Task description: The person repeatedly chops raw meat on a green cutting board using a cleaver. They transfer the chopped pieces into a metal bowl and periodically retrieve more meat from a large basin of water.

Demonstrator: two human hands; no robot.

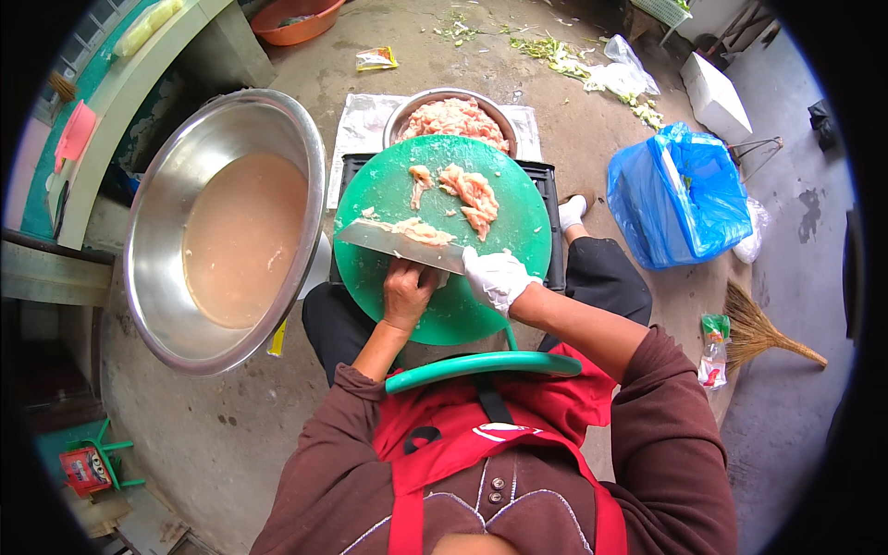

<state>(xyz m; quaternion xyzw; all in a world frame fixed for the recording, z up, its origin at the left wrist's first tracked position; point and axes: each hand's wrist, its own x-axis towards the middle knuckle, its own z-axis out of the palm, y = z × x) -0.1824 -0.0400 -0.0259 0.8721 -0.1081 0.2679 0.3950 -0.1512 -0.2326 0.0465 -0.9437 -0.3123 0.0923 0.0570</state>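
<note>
A round green cutting board (444,319) lies in front of me. My right hand (496,281), in a white glove, grips the handle of a wide cleaver; the handle itself is hidden in the fist. The cleaver blade (399,246) slants across the board, with a strip of pale raw meat (420,231) along its far side. Bare and curled, my left hand (409,291) is at the blade's near side. Its fingertips are partly hidden, so what they hold is unclear. Farther up the board lie a larger raw meat piece (473,198) and a smaller one (420,184).
Behind the board, a metal bowl (515,132) holds raw meat. A large steel basin (156,277) of cloudy liquid stands at left. At right are a blue plastic bag (649,201), a straw broom (756,329) and a white box (714,97). Vegetable scraps (555,55) litter the floor.
</note>
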